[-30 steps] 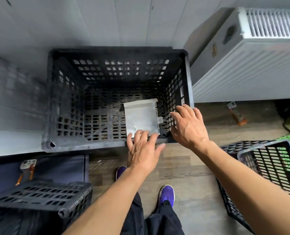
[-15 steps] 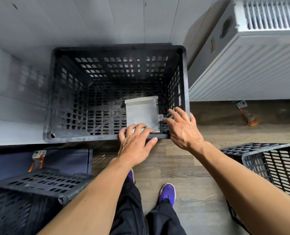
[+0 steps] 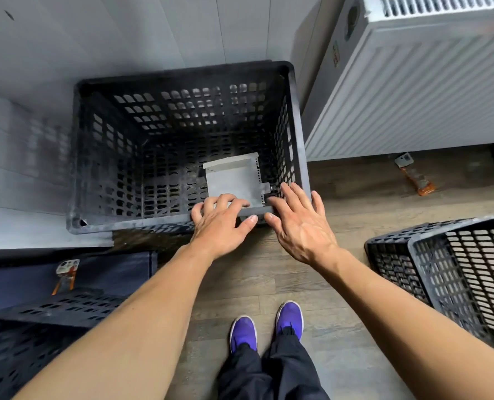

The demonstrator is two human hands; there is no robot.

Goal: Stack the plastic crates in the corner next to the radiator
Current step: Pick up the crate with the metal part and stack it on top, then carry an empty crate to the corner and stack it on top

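Note:
A black perforated plastic crate (image 3: pixel 130 225) stands upright in the corner, its right side close to the white radiator (image 3: pixel 413 90). A grey flat sheet (image 3: pixel 234 180) lies on its bottom. My left hand (image 3: pixel 219 223) rests on the crate's near rim, fingers draped over the edge and thumb stretched out in front. My right hand (image 3: pixel 300 226) is flat with spread fingers at the near right corner, fingertips touching the rim. Two more black crates sit on the floor, one at the right (image 3: pixel 456 272) and one at the lower left (image 3: pixel 37 327).
Grey panelled walls close in the corner behind and left of the crate. An orange-handled tool (image 3: pixel 416 177) lies on the wood floor under the radiator, another (image 3: pixel 65 275) on a dark blue mat (image 3: pixel 110 272). My purple shoes (image 3: pixel 289 319) stand just behind the hands.
Both hands stay at the crate's near rim. My right hand has slid slightly back off the corner. The view has shifted, and the crate now sits lower in the picture.

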